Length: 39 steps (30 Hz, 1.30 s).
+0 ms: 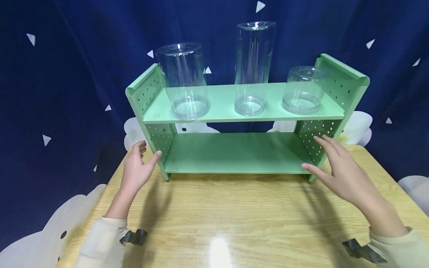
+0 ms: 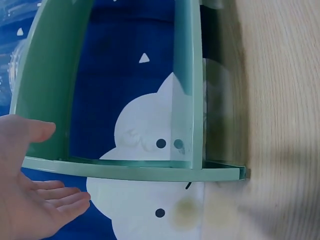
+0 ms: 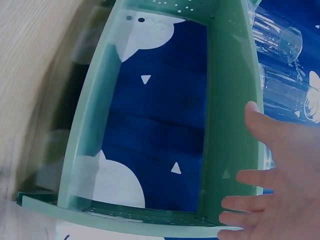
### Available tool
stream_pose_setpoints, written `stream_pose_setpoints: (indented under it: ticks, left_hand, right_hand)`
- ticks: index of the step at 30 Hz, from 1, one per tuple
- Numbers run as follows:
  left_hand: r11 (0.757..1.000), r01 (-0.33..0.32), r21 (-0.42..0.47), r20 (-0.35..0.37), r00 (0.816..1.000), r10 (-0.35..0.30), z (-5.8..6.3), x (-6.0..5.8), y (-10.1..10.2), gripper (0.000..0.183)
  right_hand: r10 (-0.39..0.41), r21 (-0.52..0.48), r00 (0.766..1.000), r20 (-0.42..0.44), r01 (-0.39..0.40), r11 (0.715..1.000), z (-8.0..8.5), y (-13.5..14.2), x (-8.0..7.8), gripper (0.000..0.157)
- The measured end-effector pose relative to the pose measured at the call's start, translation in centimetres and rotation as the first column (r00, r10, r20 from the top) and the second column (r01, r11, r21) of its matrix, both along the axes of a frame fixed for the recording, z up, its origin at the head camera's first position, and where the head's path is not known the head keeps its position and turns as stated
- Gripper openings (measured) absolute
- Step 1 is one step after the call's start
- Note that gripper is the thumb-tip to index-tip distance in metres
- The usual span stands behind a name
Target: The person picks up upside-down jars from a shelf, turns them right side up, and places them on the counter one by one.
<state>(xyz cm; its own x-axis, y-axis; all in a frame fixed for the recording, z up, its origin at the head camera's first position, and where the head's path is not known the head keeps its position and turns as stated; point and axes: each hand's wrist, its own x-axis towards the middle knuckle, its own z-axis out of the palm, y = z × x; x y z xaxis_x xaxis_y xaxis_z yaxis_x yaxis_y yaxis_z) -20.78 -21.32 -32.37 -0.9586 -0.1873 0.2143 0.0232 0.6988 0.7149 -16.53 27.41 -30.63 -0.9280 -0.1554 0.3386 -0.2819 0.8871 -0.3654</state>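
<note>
A green two-tier metal shelf [image 1: 241,152] with perforated side panels stands on the wooden table. My left hand [image 1: 137,169] is at its left side panel, thumb spread from the fingers. In the left wrist view that panel's edge passes between thumb and fingers of the left hand [image 2: 30,185]; contact cannot be told. By the right side panel, my right hand [image 1: 348,178] has its thumb and fingers apart, holding nothing. Three clear plastic cylinders sit on the upper board: a wide one [image 1: 182,74] at left, a tall narrow one [image 1: 253,63] in the middle, a short one [image 1: 303,89] at right.
The light wooden table [image 1: 241,212] extends in front of the shelf. Behind hangs a dark blue curtain [image 1: 83,74] with white triangles and cloud shapes. A dark strap piece [image 1: 134,237] sticks out from the left sleeve, another [image 1: 363,252] from the right.
</note>
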Motion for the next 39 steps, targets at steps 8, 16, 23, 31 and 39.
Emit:
stream_pose_setpoints:
  ticks: [8,16,23,31,39]
  left_hand:
    - [0.993,-0.002,0.12,-0.063,0.998,0.01,0.0,-1.6,0.0,0.056]
    - [0.988,-0.037,0.147,-0.084,0.995,0.05,0.2,-2.8,0.0,0.052]
    - [0.989,-0.059,0.138,-0.108,0.991,0.074,0.1,-3.4,0.1,0.046]
    - [0.992,-0.068,0.111,-0.156,0.984,0.085,-0.3,-3.6,0.2,0.041]
    - [0.997,-0.077,0.016,-0.202,0.976,0.079,-0.2,-3.8,0.2,0.037]
  right_hand:
    - [0.032,-0.051,0.997,-0.066,-0.036,0.998,0.9,-0.2,0.4,0.076]
    - [0.034,-0.059,0.983,-0.179,-0.046,0.997,2.3,-0.7,0.3,0.067]
    - [0.03,-0.053,0.972,-0.233,-0.043,0.998,4.1,-1.0,0.2,0.064]
    - [-0.005,-0.078,0.947,-0.322,-0.022,0.997,6.3,-1.7,-0.1,0.059]
    - [-0.096,-0.187,0.942,-0.323,0.035,0.982,9.2,-2.3,-1.5,0.064]
